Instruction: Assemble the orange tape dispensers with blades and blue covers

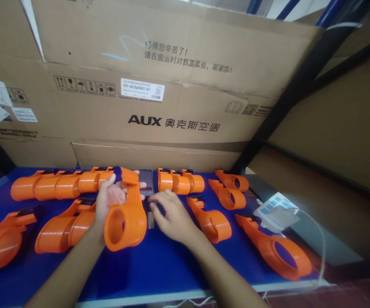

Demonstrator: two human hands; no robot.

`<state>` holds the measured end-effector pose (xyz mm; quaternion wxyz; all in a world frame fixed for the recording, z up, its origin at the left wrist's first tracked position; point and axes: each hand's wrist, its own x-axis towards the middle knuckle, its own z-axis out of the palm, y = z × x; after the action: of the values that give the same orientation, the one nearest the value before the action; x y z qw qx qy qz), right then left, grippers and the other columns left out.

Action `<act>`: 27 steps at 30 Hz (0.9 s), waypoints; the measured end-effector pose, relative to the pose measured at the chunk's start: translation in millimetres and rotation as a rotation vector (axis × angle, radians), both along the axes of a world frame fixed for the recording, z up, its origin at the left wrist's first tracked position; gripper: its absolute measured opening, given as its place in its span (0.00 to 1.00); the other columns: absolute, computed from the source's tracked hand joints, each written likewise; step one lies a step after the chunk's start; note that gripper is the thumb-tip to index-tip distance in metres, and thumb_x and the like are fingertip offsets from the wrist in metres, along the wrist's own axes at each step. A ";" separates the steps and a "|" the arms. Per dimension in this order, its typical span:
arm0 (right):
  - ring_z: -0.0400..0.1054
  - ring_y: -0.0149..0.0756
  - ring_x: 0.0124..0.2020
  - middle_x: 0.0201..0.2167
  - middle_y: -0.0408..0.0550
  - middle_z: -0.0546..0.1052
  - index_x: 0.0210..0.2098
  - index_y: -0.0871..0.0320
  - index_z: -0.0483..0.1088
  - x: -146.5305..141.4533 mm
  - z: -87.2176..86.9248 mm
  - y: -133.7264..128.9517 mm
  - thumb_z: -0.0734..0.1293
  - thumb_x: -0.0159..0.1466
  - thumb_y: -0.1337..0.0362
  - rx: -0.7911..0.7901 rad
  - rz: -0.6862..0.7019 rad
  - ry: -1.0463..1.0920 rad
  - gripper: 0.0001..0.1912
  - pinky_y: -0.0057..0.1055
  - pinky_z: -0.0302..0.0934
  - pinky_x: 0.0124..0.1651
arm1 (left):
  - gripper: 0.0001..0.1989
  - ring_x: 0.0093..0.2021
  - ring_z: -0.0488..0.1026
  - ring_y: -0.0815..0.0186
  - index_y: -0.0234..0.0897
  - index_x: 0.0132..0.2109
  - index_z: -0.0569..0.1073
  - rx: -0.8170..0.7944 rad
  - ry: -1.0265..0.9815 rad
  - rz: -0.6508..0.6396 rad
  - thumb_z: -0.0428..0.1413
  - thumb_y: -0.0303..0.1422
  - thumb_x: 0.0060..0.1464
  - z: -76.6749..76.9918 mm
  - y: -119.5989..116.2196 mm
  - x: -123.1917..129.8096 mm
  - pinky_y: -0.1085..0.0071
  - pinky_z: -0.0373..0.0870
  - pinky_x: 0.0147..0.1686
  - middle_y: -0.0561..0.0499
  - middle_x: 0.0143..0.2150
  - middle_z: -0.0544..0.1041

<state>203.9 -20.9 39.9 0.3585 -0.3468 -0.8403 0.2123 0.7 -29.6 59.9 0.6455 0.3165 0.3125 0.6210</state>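
An orange plastic tape dispenser (128, 224) with a round hoop and a dark blue end piece is held up in my left hand (108, 199), its arm across my palm and fingers. The hoop hangs towards me with nothing in it. Just right of it is my right hand (171, 216), palm down, fingers curled and thumb near the index fingertip; whatever is between them is too small to make out. Below these fingertips lies a small grey strip (151, 220). Behind my hands a dark phone-like device (146, 182) is partly covered.
More orange dispensers stand in a back row (66, 186) and nearer, at left (54, 233) and right (215, 224), on the blue tabletop (172, 265). A large cardboard box (172, 149) walls off the back. A clear plastic case (277, 211) and a white cable (324, 244) are at right.
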 end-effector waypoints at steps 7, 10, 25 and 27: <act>0.70 0.40 0.45 0.46 0.50 0.78 0.48 0.54 0.74 -28.3 -20.6 -17.2 0.66 0.70 0.57 0.218 0.421 -0.345 0.11 0.36 0.62 0.49 | 0.33 0.36 0.83 0.56 0.38 0.65 0.67 0.081 -0.325 -0.192 0.55 0.51 0.60 -0.8 -4.8 -9.2 0.66 0.80 0.34 0.43 0.42 0.84; 0.72 0.36 0.40 0.40 0.47 0.80 0.41 0.55 0.75 -35.9 -30.0 -15.6 0.65 0.70 0.64 0.226 0.414 -0.263 0.06 0.32 0.63 0.49 | 0.31 0.36 0.83 0.57 0.37 0.66 0.67 0.105 -0.344 -0.220 0.53 0.48 0.62 0.2 -8.3 -6.4 0.67 0.79 0.32 0.44 0.44 0.84; 0.69 0.31 0.28 0.30 0.39 0.74 0.47 0.53 0.69 -7.2 -5.6 6.3 0.74 0.60 0.61 -0.373 -0.174 0.784 0.17 0.27 0.65 0.32 | 0.35 0.43 0.82 0.48 0.34 0.63 0.72 0.084 -0.249 -0.206 0.56 0.54 0.57 -12.8 -14.7 12.9 0.56 0.78 0.43 0.39 0.46 0.84; 0.73 0.34 0.31 0.32 0.41 0.77 0.47 0.53 0.71 -5.9 -2.6 7.2 0.74 0.60 0.58 -0.466 -0.164 0.856 0.17 0.30 0.68 0.36 | 0.35 0.48 0.81 0.44 0.32 0.63 0.72 0.029 -0.238 -0.253 0.57 0.53 0.57 -14.6 -15.6 21.8 0.53 0.76 0.48 0.38 0.49 0.83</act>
<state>197.9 -13.7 37.3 0.5999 -0.3644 -0.5178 0.4891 22.5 -45.2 45.4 0.7462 0.2869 0.1827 0.5723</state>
